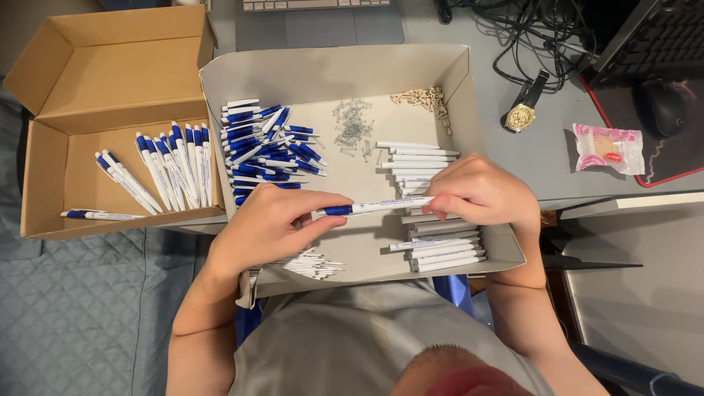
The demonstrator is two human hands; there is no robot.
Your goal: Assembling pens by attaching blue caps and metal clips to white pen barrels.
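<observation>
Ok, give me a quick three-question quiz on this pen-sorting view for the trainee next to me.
1. True or false: the left hand and right hand hold one pen between them.
2. Where do the finished blue-and-white pens lie? A) in the brown cardboard box B) on the keyboard C) beside the wristwatch
3. Fill in: the white barrels lie stacked in the grey tray on its ____ side, as the person sees it.

Key: 1 true; 2 A; 3 right.
</observation>
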